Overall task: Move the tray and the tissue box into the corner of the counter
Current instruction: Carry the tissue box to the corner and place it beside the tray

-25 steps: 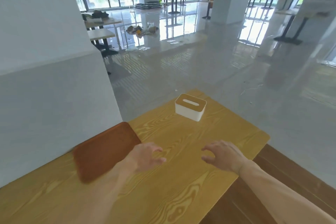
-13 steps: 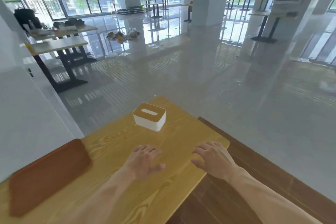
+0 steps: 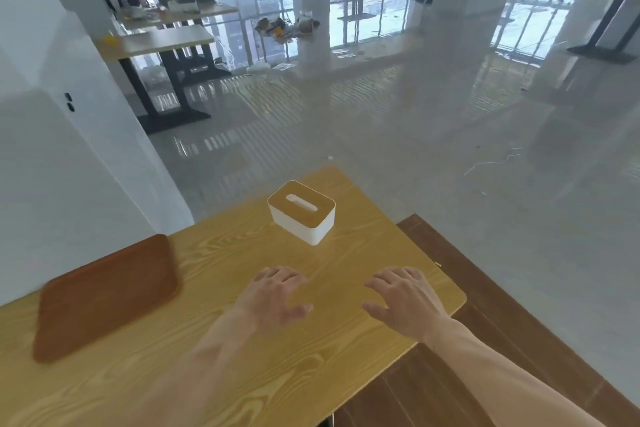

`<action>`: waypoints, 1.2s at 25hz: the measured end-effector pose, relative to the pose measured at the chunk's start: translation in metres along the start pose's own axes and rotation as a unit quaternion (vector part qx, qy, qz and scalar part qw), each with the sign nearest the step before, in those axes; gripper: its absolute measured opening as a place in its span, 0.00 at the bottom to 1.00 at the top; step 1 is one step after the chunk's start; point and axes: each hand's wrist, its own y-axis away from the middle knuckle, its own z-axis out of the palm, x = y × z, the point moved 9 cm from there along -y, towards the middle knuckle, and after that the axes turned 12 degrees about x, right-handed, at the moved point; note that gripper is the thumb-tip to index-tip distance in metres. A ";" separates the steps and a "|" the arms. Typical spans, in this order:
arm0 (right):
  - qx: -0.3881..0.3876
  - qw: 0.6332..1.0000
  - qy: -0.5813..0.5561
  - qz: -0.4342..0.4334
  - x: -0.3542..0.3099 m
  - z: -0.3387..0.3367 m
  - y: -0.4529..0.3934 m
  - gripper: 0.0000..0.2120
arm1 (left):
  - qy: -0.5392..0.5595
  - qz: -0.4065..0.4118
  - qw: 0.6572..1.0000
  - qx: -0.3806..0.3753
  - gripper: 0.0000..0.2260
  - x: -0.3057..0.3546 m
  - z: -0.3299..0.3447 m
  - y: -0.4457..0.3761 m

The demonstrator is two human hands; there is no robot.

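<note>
A white tissue box point(image 3: 302, 215) with a wooden lid and a slot on top stands near the far end of the yellow wood-grain counter point(image 3: 214, 350). A flat brown tray point(image 3: 105, 295) lies on the counter at the left, against the white wall. My left hand point(image 3: 275, 296) hovers over the counter a short way in front of the box, fingers spread, holding nothing. To its right, my right hand point(image 3: 403, 302) is also open and empty, close to the counter's right edge.
A white wall point(image 3: 62, 166) borders the counter on the left. Dark wood boards point(image 3: 491, 322) run below the counter's right edge. Beyond lies a glossy grey floor with tables point(image 3: 162, 42) and scattered items far back.
The view has swung left and closed in, so the box and tray sit differently in frame. Both hands have come forward toward the tissue box and stay open. Box and tray stay on the counter.
</note>
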 end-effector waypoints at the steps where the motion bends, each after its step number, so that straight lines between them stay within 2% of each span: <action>1: -0.003 1.000 -0.001 -0.002 0.001 0.004 -0.013 0.27 | -0.003 -0.009 1.000 -0.002 0.37 -0.010 0.001 -0.008; 7: 0.004 1.000 -0.006 0.003 0.005 0.021 -0.102 0.27 | 0.001 -0.059 0.998 -0.021 0.32 -0.075 -0.001 -0.067; 15: 0.002 0.999 -0.003 0.035 0.001 0.051 -0.208 0.32 | -0.047 -0.008 0.996 -0.074 0.34 -0.135 0.005 -0.167; 19: -0.028 0.998 -0.004 0.065 -0.003 0.076 -0.245 0.39 | -0.093 0.041 0.991 -0.083 0.43 -0.153 0.007 -0.218; 24: -0.088 0.991 -0.019 0.101 -0.003 0.112 -0.275 0.51 | -0.149 0.076 0.974 -0.153 0.57 -0.172 0.026 -0.265; 30: -0.107 0.984 -0.009 0.142 0.002 0.132 -0.287 0.58 | -0.158 0.094 0.969 -0.164 0.62 -0.167 0.050 -0.285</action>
